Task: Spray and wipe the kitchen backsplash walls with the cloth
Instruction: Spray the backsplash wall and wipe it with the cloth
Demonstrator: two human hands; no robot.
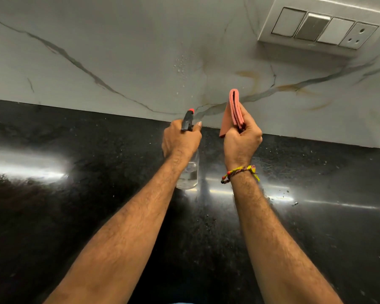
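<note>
Standing beside the person at the counter. L hand (pixel 180 139) is closed round the neck of a clear spray bottle (pixel 188 172), index finger fwd by the trigger; nozzle w/ red tip (pixel 191 110) aims up and away at the marbled backsplash (pixel 119 51). Bottle hangs roughly upright, base held above the black countertop (pixel 75 216); can't tell if it touches. R hand (pixel 241 143) is clenched on a folded pink cloth (pixel 234 110), folds stacked, long axis running up from the fist toward the wall, top edge near the wall but apart from it as far as I can judge. Wet patch: a cluster of droplets (pixel 180 64) on the wall, above the nozzle and up-left of the cloth tip. That is the relation that counts: droplets lie fwd, above and slightly left of the R hand, so the cloth hand must go up and inward, crossing over the nozzle line; L hand is nearer the wet spot but holds the sprayer, not the cloth. Judgement: spray stage done or part-done on this section, wipe not begun; no smear marks visible. Risk noted: switch and socket plate (pixel 316 29) sits upper right, well apart from the droplets; keep liquid off it. A beaded wristband (pixel 239 172) on R wrist, no hindrance.
</note>
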